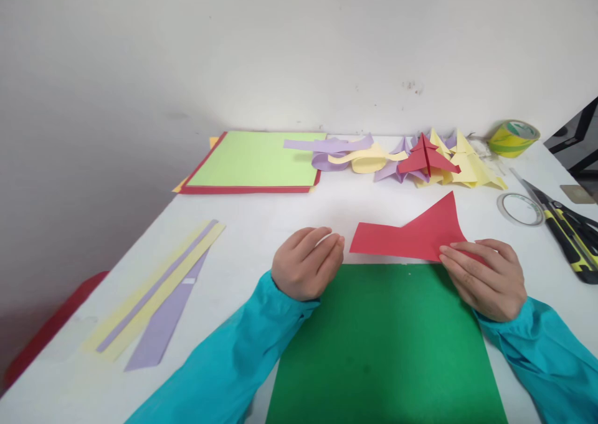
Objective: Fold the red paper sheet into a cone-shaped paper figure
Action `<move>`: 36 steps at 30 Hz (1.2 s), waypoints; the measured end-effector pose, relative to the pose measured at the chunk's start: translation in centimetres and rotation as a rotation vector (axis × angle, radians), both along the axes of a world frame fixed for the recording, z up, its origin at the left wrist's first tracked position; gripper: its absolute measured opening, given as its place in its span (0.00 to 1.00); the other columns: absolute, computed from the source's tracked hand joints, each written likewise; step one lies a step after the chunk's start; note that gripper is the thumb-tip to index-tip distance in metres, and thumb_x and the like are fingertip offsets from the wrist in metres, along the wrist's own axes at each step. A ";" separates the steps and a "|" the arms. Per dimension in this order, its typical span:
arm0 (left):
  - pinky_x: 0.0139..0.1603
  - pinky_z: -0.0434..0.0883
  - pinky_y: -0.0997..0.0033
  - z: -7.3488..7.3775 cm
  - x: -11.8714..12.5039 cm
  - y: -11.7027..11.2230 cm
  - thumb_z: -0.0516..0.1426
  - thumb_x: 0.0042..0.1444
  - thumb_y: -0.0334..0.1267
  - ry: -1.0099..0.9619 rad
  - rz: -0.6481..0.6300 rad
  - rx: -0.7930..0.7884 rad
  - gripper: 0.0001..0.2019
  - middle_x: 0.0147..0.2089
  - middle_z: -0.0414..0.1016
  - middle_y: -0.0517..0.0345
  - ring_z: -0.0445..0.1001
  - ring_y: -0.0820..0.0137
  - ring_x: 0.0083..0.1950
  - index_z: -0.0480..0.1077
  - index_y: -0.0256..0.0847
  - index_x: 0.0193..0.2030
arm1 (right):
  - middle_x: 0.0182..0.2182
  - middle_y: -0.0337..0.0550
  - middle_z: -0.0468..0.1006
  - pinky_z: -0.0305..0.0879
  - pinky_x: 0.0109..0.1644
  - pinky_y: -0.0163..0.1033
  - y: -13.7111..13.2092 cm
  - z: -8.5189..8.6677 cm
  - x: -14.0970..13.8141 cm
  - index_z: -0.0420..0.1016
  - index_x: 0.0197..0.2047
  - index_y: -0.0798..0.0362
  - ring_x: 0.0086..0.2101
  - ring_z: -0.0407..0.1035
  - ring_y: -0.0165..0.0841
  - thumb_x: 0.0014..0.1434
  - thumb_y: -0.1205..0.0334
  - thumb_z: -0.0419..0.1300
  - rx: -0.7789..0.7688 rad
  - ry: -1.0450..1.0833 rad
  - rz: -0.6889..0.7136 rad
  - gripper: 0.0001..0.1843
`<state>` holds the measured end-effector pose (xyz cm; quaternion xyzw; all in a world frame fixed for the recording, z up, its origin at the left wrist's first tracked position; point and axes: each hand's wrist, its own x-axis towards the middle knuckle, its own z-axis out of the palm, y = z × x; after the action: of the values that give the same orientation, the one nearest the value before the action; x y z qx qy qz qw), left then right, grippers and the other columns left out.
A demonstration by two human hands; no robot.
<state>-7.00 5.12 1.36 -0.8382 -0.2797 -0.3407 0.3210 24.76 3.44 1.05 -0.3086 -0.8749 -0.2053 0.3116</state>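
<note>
A folded piece of red paper (pixel 406 240) stands out to the left from my right hand (pixel 488 277), whose fingers and thumb pinch its right end. Its long narrow part points left, and a pointed flap rises on the right. My left hand (pixel 308 263) is a little apart from the paper's left end, fingers curled in and closed, with nothing visible in them. Below both hands lies a flat green sheet (pixel 383 343) on the white table.
Purple and yellow paper strips (pixel 163 287) lie at left. At the back are a light green paper stack (pixel 256 159), curled strips (pixel 350 153) and folded paper shapes (pixel 425 156). Yellow tape (pixel 514 139), a clear tape roll (pixel 521 209), a utility knife (pixel 563 231) and scissors (pixel 577 215) are at right.
</note>
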 end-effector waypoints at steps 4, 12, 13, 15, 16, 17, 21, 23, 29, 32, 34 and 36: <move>0.35 0.75 0.59 0.4 0.6 -1.0 0.60 0.48 0.27 -0.138 0.046 -0.016 0.10 0.34 0.78 0.46 0.75 0.58 0.40 0.70 0.32 0.40 | 0.39 0.41 0.81 0.64 0.44 0.43 0.0 0.1 -0.6 0.74 0.44 0.53 0.42 0.74 0.35 0.53 0.70 0.64 -0.007 0.026 0.012 0.13; 0.38 0.74 0.60 -0.4 3.6 -3.1 0.57 0.53 0.25 -0.068 -0.134 -0.153 0.09 0.38 0.79 0.50 0.73 0.61 0.41 0.73 0.32 0.41 | 0.38 0.40 0.81 0.64 0.45 0.44 -0.7 0.4 -2.8 0.75 0.39 0.53 0.43 0.73 0.35 0.55 0.69 0.62 -0.036 0.060 0.098 0.07; 0.38 0.73 0.59 -0.6 3.6 -3.2 0.56 0.54 0.24 -0.069 -0.143 -0.159 0.09 0.38 0.78 0.49 0.73 0.61 0.41 0.73 0.31 0.41 | 0.38 0.40 0.81 0.64 0.45 0.44 -0.8 0.3 -2.9 0.75 0.39 0.53 0.44 0.73 0.36 0.54 0.70 0.63 -0.029 0.057 0.091 0.08; 0.38 0.73 0.59 -0.9 3.6 -3.3 0.54 0.55 0.24 -0.071 -0.153 -0.156 0.09 0.39 0.78 0.47 0.73 0.61 0.42 0.72 0.30 0.41 | 0.39 0.40 0.81 0.64 0.47 0.45 -1.1 0.2 -3.0 0.75 0.40 0.53 0.46 0.72 0.37 0.53 0.70 0.64 -0.027 0.039 0.081 0.09; 0.38 0.73 0.59 -0.9 3.6 -3.4 0.54 0.55 0.23 -0.067 -0.158 -0.154 0.09 0.39 0.78 0.47 0.73 0.60 0.42 0.72 0.29 0.41 | 0.40 0.41 0.81 0.64 0.47 0.45 -1.1 0.1 -3.1 0.75 0.41 0.53 0.47 0.71 0.37 0.53 0.70 0.63 -0.034 0.027 0.081 0.10; 0.38 0.73 0.58 -0.9 3.6 -3.5 0.54 0.55 0.23 -0.063 -0.166 -0.153 0.09 0.39 0.77 0.46 0.73 0.60 0.43 0.72 0.28 0.41 | 0.41 0.41 0.80 0.64 0.47 0.45 -1.2 0.1 -3.2 0.75 0.41 0.53 0.47 0.71 0.36 0.54 0.70 0.63 -0.042 0.016 0.085 0.10; 0.38 0.74 0.59 -0.4 3.4 -3.8 0.55 0.55 0.23 -0.041 -0.174 -0.170 0.08 0.39 0.78 0.46 0.73 0.60 0.42 0.72 0.27 0.41 | 0.38 0.39 0.81 0.63 0.47 0.43 -1.2 0.1 -3.3 0.75 0.39 0.52 0.46 0.71 0.33 0.55 0.69 0.62 -0.017 0.007 0.076 0.08; 0.38 0.74 0.59 -0.1 3.3 -3.7 0.56 0.54 0.23 -0.030 -0.158 -0.179 0.08 0.38 0.78 0.47 0.73 0.61 0.42 0.72 0.28 0.41 | 0.37 0.39 0.81 0.63 0.47 0.43 -0.9 0.2 -3.2 0.75 0.38 0.52 0.45 0.72 0.33 0.54 0.69 0.63 0.009 0.021 0.059 0.07; 0.36 0.75 0.60 -0.1 2.5 -2.8 0.58 0.51 0.23 -0.056 -0.135 -0.103 0.08 0.36 0.78 0.49 0.74 0.60 0.41 0.72 0.30 0.40 | 0.36 0.41 0.81 0.63 0.44 0.44 0.4 0.1 -1.6 0.74 0.40 0.55 0.42 0.73 0.35 0.52 0.70 0.64 0.046 0.017 0.032 0.11; 0.36 0.75 0.60 -0.3 2.2 -2.4 0.59 0.51 0.24 -0.070 -0.123 -0.088 0.08 0.35 0.77 0.49 0.75 0.60 0.41 0.72 0.30 0.40 | 0.37 0.41 0.81 0.63 0.42 0.43 0.9 0.0 -0.9 0.73 0.41 0.56 0.40 0.73 0.36 0.52 0.71 0.63 0.060 0.005 0.015 0.11; 0.36 0.75 0.60 -0.4 2.1 -2.3 0.59 0.51 0.24 -0.076 -0.121 -0.077 0.08 0.35 0.77 0.50 0.75 0.60 0.41 0.72 0.31 0.40 | 0.37 0.41 0.81 0.63 0.41 0.43 1.1 0.0 -0.7 0.73 0.41 0.56 0.40 0.73 0.36 0.53 0.71 0.62 0.062 0.001 0.016 0.11; 0.36 0.76 0.61 -0.5 2.0 -2.3 0.59 0.51 0.24 -0.068 -0.122 -0.077 0.09 0.35 0.78 0.50 0.75 0.61 0.41 0.72 0.32 0.40 | 0.37 0.41 0.81 0.63 0.41 0.43 1.1 0.0 -0.7 0.73 0.41 0.55 0.41 0.73 0.36 0.53 0.71 0.62 0.064 -0.001 0.017 0.11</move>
<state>-5.01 2.82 0.89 -0.8535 -0.2519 -0.3767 0.2574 24.09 4.56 1.02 -0.2907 -0.8707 -0.2307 0.3227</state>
